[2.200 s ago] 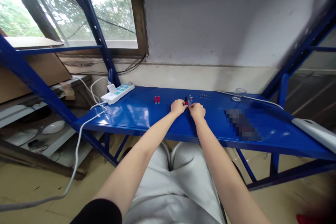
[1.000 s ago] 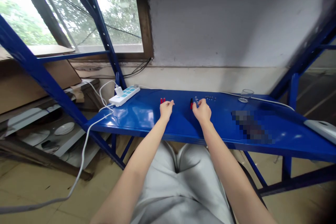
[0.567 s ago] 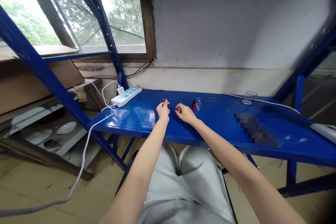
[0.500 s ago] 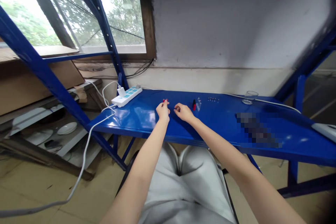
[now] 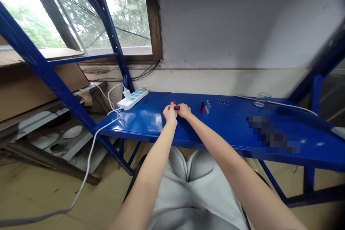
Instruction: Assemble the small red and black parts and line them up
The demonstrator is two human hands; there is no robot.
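My left hand [image 5: 170, 112] and my right hand [image 5: 183, 110] meet over the blue metal shelf [image 5: 151, 122], fingers pinched together around a small red piece [image 5: 175, 107] with a dark part. A second tiny red piece [image 5: 173, 103] shows just behind my left fingers. To the right stand a small red and black piece [image 5: 202, 107] and a clear one [image 5: 207, 107], apart from both hands.
A white power strip [image 5: 133, 99] with a plugged charger and white cable lies at the shelf's left end. A row of tiny dark parts [image 5: 223, 101] and a clear glass dish [image 5: 261, 99] sit toward the back right. Blue frame posts [image 5: 107, 25] rise on the left.
My right hand moved left from the red and black piece to join my left hand at the red pieces. Both now pinch one between them.
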